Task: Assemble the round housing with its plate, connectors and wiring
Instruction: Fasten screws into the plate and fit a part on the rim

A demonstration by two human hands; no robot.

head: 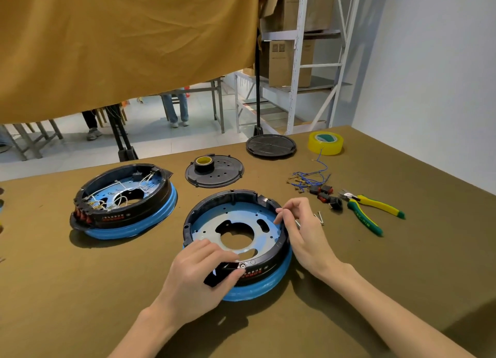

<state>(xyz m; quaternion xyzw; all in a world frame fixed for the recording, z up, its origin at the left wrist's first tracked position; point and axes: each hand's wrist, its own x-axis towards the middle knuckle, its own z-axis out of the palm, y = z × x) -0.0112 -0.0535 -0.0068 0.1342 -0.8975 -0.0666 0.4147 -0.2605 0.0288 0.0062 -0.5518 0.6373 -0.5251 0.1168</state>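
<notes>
Your left hand (200,270) pinched a small connector (242,265) against the near wall of the round housing (279,258), its fingers curled around the black handle tab there. Your right hand (298,224) rested on the right rim, fingers half bent; I could not tell whether it held anything. The housing stood on the tabletop (402,277) directly before you, the metal plate (239,227) already inside. The loose switches (323,192) and blue wires (308,176) lay beyond and right of your right hand, so this hand was clearly nearer to them.
</notes>
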